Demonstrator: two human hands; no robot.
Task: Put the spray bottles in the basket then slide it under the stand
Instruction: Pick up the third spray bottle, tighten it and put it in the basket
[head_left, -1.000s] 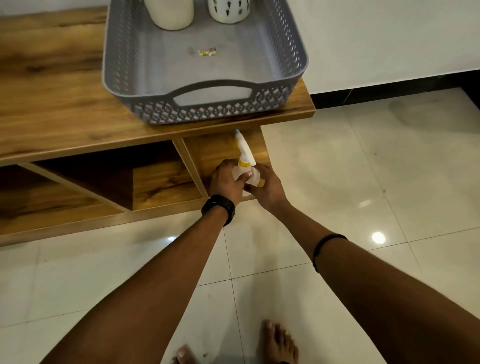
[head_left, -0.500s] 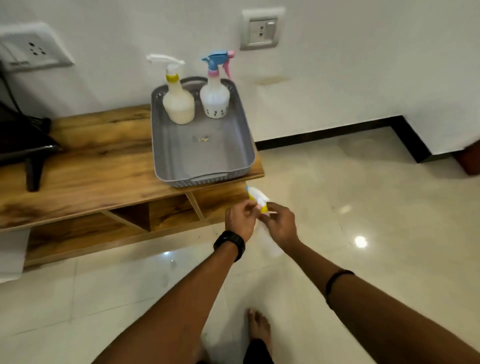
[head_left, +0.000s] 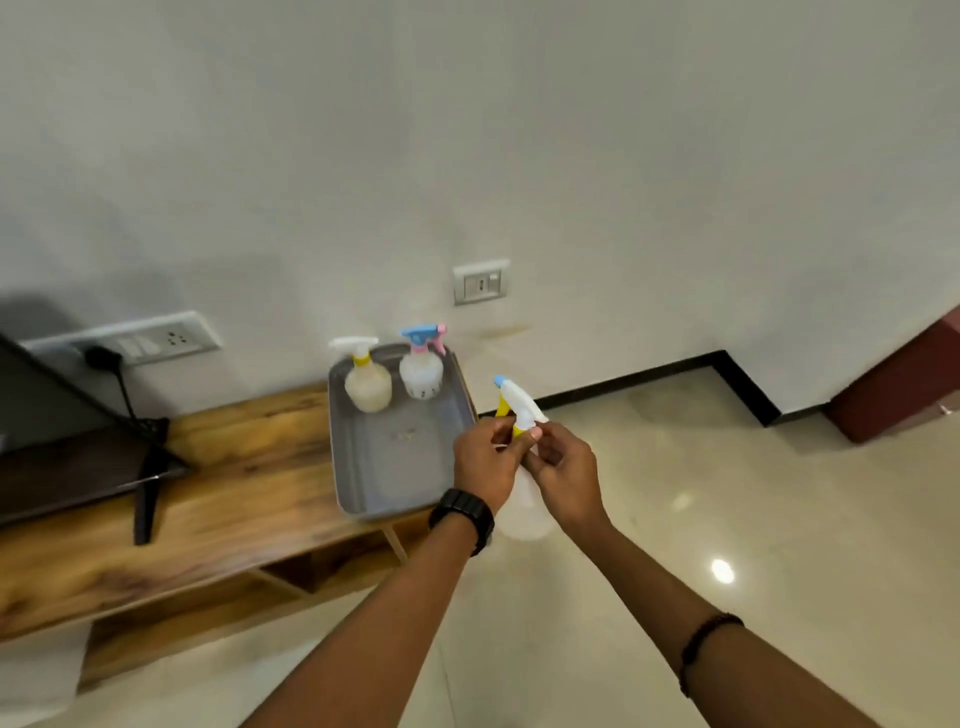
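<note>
A grey basket (head_left: 374, 488) sits on the right end of the wooden stand (head_left: 228, 499). At its far end stand two spray bottles: a cream one with a white and yellow head (head_left: 366, 382) and a white one with a blue and pink head (head_left: 422, 369). A third, clear spray bottle (head_left: 524, 512) with a white, yellow and blue head hangs in the air just right of the basket. My left hand (head_left: 483, 462) and my right hand (head_left: 563, 470) both grip it at the neck.
A dark TV (head_left: 62, 441) on a black foot stands on the stand's left part, its cable plugged into a wall socket (head_left: 140, 340). Open shelves (head_left: 322, 566) lie under the stand's top. Glossy tiled floor (head_left: 727, 519) spreads right; a dark red piece of furniture (head_left: 904, 384) is far right.
Both hands have lifted the clear bottle from beside the stand's low shelf up to basket height. My view has risen and pulled back from the stand.
</note>
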